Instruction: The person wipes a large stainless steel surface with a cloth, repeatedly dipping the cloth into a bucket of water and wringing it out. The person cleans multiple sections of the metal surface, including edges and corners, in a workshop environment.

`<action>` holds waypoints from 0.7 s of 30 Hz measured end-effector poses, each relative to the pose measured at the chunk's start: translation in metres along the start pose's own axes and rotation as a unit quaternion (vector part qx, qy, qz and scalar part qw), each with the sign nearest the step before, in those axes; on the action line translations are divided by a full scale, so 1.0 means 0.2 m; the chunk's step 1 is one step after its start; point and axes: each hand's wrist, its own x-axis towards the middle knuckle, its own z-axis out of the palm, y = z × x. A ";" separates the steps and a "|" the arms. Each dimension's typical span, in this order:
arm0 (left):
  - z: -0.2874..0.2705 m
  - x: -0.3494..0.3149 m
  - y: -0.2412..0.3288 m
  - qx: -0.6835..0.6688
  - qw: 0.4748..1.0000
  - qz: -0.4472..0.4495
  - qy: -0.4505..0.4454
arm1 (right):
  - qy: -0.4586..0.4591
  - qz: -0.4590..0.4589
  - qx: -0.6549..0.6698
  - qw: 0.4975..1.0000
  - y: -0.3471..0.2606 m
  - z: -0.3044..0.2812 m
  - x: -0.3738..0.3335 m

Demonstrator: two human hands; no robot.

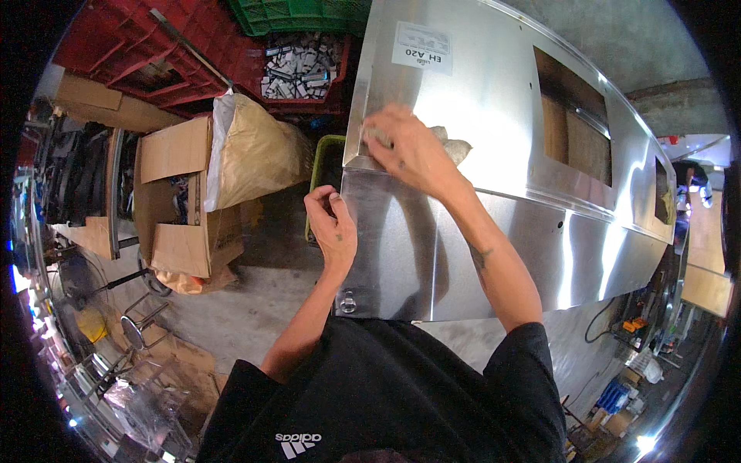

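Observation:
A large brushed-metal cabinet [494, 231] lies in front of me, with a white label [422, 48] on its top face. At the cabinet's near left corner, my right hand [409, 150] is closed on a crumpled grey rag [378, 137] and presses it to the edge. Motion blurs its fingers. More grey-beige cloth [457, 147] shows beyond the wrist; whether it is the same rag I cannot tell. Just off the cabinet's left side, my left hand [333, 228] hangs with loosely curled fingers, thumb apart from them, and nothing visible in it.
Left of the cabinet stand a green bin [328, 150], a cardboard box [174, 208] and a brown paper sack [258, 154]. Behind them, a red crate [154, 50] sits near many small metal pieces [302, 68]. A round stool [137, 330] is at far left. The cabinet has a rectangular cutout [575, 123].

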 end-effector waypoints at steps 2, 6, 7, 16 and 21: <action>-0.01 -0.01 0.00 -0.009 1.000 -0.005 -0.003 | -0.033 0.018 0.026 0.999 -0.06 -0.02 -0.04; -0.02 -0.03 0.01 0.002 1.000 -0.008 -0.005 | -0.031 0.018 0.017 0.999 -0.10 -0.04 -0.02; -0.02 -0.03 0.02 0.003 1.000 -0.009 -0.003 | -0.016 0.008 0.004 1.000 -0.10 -0.04 -0.02; 0.00 -0.02 0.04 -0.004 1.000 0.017 -0.008 | 0.174 0.012 -0.109 0.979 0.55 -0.05 0.60; -0.01 -0.01 0.02 -0.005 1.000 -0.001 -0.006 | 0.150 0.063 -0.106 0.981 0.44 0.00 0.54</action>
